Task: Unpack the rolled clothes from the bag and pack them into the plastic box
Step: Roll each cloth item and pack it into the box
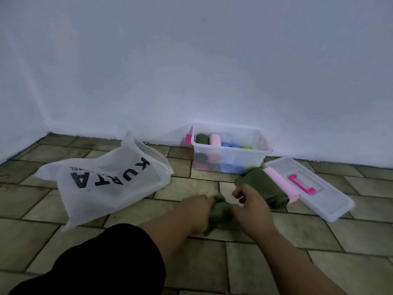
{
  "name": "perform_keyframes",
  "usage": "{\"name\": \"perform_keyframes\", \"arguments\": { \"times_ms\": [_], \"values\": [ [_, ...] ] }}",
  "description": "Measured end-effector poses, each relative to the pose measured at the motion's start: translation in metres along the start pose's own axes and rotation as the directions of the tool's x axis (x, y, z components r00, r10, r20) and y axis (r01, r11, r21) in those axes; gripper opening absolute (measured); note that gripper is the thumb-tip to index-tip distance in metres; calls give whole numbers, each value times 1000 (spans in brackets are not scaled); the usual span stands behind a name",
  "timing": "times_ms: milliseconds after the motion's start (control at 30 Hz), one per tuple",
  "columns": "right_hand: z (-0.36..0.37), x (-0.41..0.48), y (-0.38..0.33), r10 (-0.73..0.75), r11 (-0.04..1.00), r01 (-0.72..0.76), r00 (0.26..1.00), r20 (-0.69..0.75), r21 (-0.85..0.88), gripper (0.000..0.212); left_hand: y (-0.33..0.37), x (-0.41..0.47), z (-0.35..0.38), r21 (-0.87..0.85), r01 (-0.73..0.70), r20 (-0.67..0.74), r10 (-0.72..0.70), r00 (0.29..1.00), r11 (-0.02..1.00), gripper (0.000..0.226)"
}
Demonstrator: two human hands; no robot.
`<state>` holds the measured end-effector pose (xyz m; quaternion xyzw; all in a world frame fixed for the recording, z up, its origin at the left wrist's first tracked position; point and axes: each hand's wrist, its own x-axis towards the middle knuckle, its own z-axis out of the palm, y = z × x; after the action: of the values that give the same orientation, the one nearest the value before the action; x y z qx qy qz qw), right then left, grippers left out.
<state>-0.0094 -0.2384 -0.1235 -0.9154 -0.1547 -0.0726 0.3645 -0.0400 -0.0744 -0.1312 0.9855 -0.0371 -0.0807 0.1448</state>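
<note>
— both hands on that small green roll [220, 211] on the tiles, see? left hand [196, 209] and right hand [249, 206] each pinching an end.

— it's blurry, but i think it's come loose and needs tightening.

— then keep it snug and even before lifting, or it won't slot in. the plastic box [228, 160] by the wall is nearly full.

— and the bag [106, 184] lies flat to the left. a bigger green roll [262, 186] and a pink roll [281, 184] wait beside the lid [327, 199].
</note>
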Motion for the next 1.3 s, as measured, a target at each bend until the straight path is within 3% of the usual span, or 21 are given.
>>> {"name": "perform_keyframes", "arguments": {
  "times_ms": [100, 133, 167, 200, 233, 267, 333, 400, 467, 533, 600, 667, 767, 833, 900, 933, 1000, 1067, 1167, 1233, 1300],
  "values": [
    [-10, -4, 2, 166, 976, -144, 977, -135, 163, 14, -7, 5, -8, -406, 150, -71, -195, 978, 902, 50],
    [-12, -5, 1, 210, 961, -179, 969, -132, 211, 12, -8, 7, -12, -598, 197, -72, -297, 952, 777, 46],
    [-11, -5, 0, 253, 941, -226, 964, -79, 253, 12, -7, 9, -17, -794, 227, -18, -394, 919, 564, 44],
    [-8, -6, -4, 292, 911, -288, 956, 32, 295, 15, -5, 10, -21, -930, 230, 85, -441, 894, 288, 42],
    [-3, -7, -8, 310, 870, -354, 934, 178, 342, 22, -1, 10, -22, -971, 236, 200, -434, 878, 30, 38],
    [3, -8, -13, 299, 812, -418, 897, 325, 407, 32, 2, 11, -23, -958, 244, 284, -387, 877, -149, 32],
    [16, -9, -20, 239, 649, -523, 829, 505, 552, 48, 9, 10, -20, -914, 266, 356, -293, 887, -305, 21],
    [24, -6, -22, 213, 543, -546, 825, 524, 638, 48, 12, 7, -19, -911, 243, 347, -303, 887, -332, 20],
    [26, -1, -16, 214, 594, -514, 842, 495, 618, 51, 6, 7, -21, -936, 181, 296, -398, 868, -301, 28],
    [22, 5, -6, 222, 726, -454, 865, 450, 516, 58, -5, 8, -30, -971, 115, 213, -533, 819, -212, 46],
    [18, 7, 2, 207, 864, -357, 895, 396, 354, 59, -17, 7, -40, -989, 120, 26, -691, 722, 88, 63],
    [18, 4, 8, 172, 969, -213, 944, 280, 122, 57, -23, 3, -49, -934, 118, -173, -716, 677, 337, 64],
    [24, -8, 8, 27, 973, -17, 999, 43, -228, 51, -13, -3, -49, -906, 117, -186, -631, 753, 407, 61],
    [31, -18, 6, -122, 910, 126, 992, 37, -394, 46, 1, -11, -41, -823, 66, -309, -543, 781, 564, 57],
    [38, -26, 1, -319, 856, 324, 944, 82, -402, 38, 15, -19, -38, -652, -144, -514, -294, 806, 745, 47],
    [41, -30, -3, -391, 847, 403, 914, 108, -347, 36, 21, -22, -38, -578, -254, -535, -125, 835, 776, 43],
    [43, -34, -8, -473, 828, 487, 873, 119, -277, 39, 31, -25, -34, -490, -363, -410, 158, 898, 793, 36],
    [42, -34, -5, -500, 814, 517, 856, 135, -264, 44, 32, -24, -27, -400, -329, -282, 227, 932, 855, 39],
    [34, -32, 8, -335, 878, 396, 909, 247, -269, 49, 11, -18, -19, -278, -21, -193, -34, 981, 960, 46],
    [30, -30, 17, -163, 913, 240, 956, 244, -331, 63, -9, -16, -21, -128, 217, -87, -229, 969, 968, 48],
    [26, -27, 16, -48, 950, 114, 973, 225, -291, 76, -26, -13, -23, 33, 300, -55, -298, 953, 953, 44]
  ]
}}
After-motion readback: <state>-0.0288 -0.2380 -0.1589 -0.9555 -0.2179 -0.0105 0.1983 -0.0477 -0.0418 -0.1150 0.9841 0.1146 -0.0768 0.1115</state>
